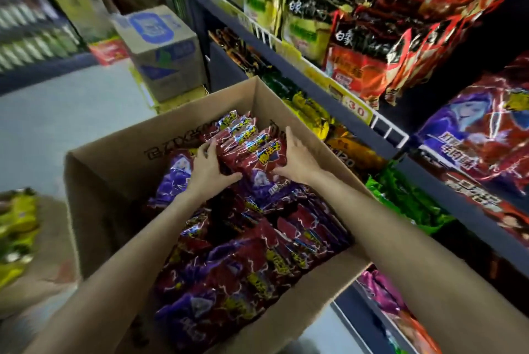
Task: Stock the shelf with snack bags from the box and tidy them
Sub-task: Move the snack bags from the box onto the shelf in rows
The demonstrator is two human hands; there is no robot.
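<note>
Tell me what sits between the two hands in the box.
In the head view, a bunch of red snack bags sits between the left hand and right hand, inside the cardboard box.

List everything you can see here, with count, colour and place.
box: one, brown cardboard, centre, open.
snack bags: many, red and purple, in the box.
bundle: one, red bags, between both hands.
shelf: dark, right, stocked with red, yellow, green and purple bags.
price tag: one, yellow, shelf edge.
carton: one, blue print, on the floor behind the box.
left hand: grips the bundle.
right hand: presses the bundle's other side.
</note>
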